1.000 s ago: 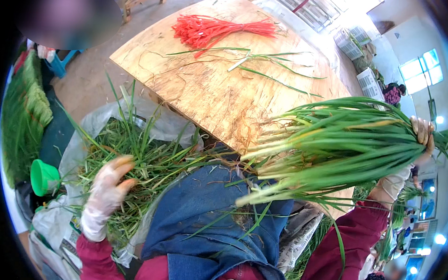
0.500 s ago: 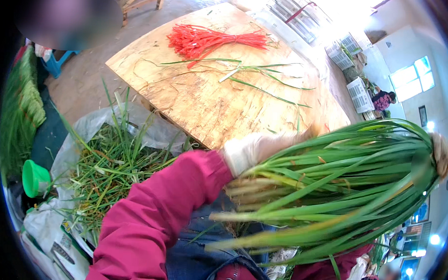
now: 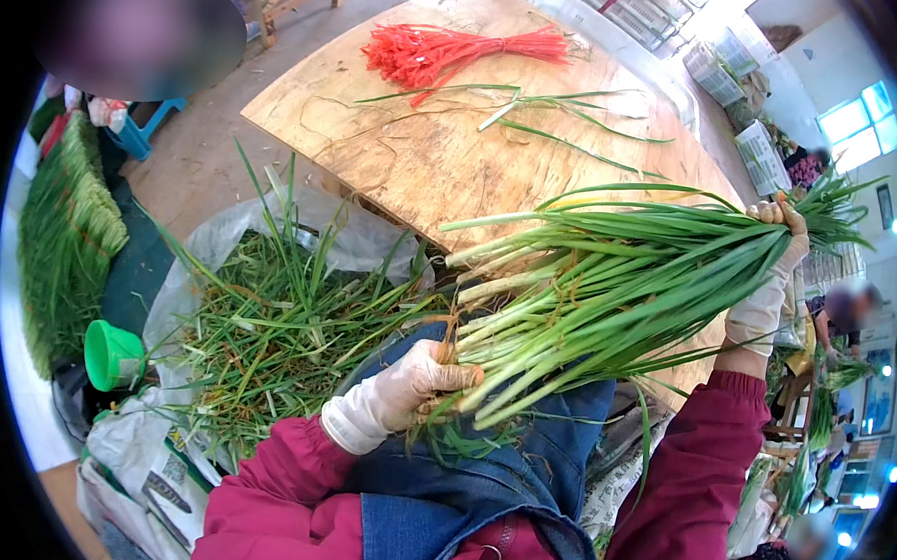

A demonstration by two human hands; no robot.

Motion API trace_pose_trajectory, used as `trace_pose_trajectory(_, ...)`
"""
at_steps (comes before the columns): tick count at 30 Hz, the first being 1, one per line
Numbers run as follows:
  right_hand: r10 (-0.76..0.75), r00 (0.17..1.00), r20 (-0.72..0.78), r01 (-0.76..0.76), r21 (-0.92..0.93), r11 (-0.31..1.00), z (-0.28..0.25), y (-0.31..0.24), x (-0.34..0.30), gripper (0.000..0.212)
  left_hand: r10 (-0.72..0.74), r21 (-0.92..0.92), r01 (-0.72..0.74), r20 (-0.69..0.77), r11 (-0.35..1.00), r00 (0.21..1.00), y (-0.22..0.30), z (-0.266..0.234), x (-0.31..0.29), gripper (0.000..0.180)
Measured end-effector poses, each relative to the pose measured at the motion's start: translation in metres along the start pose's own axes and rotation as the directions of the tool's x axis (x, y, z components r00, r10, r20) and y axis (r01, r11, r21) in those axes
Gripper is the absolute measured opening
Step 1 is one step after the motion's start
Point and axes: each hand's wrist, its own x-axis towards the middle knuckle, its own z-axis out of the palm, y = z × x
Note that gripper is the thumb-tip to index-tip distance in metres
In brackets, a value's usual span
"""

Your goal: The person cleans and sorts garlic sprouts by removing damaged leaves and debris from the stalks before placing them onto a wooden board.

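Note:
A thick bunch of garlic chives (image 3: 618, 287), with long green leaves and pale stem ends, lies slantwise in the air above my lap. My right hand (image 3: 786, 230), in a whitish glove, is closed round the leafy part near its far right end; the leaf tips stick out beyond the fist. At the pale stem ends my left hand (image 3: 414, 384), gloved too, is closed in a pinch. Brown withered leaves (image 3: 452, 330) come out by its fingers, and loose green bits hang below it.
On the wooden table (image 3: 413, 168) ahead lie a bundle of red ties (image 3: 458, 52) and a few loose stalks (image 3: 536, 109). A plastic-lined heap of leaf scraps (image 3: 276, 323) stands at left, beside a green tub (image 3: 113, 355). Chives (image 3: 70, 243) are piled far left. Other people work at right.
The bunch has swung so its leaf tips extend past my right hand, with that forearm now in view. My left hand has come back from beyond the bunch to its stem ends.

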Motion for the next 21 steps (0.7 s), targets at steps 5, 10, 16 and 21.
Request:
trace_pose_trajectory(5, 0.142, 0.989, 0.029, -0.142, 0.007, 0.99, -0.024, 0.022, 0.005, 0.012, 0.013, 0.052, -0.006, -0.123, 0.999, 0.992, 0.026, 0.012, -0.031, 0.018)
trace_pose_trajectory(10, 0.192, 0.975, -0.109, -0.187, 0.049, 0.981, -0.006, 0.063, -0.008, 0.007, 0.056, 0.051, -0.046, -0.222, 0.998, 0.974, 0.028, 0.01, -0.068, 0.016)
trace_pose_trajectory(16, 0.203, 0.897, -0.394, -0.255, -0.083, 0.963, 0.018, 0.07, -0.019, 0.027, 0.061, 0.068, -0.034, -0.445, 0.997, 0.893, 0.047, 0.016, -0.104, 0.013)
trace_pose_trajectory(21, 0.192, 0.943, -0.271, -0.222, -0.081, 0.972, -0.04, 0.056, -0.001, 0.007, 0.288, 0.306, -0.126, -0.572, 0.944, 0.768, 0.055, 0.018, -0.147, 0.021)
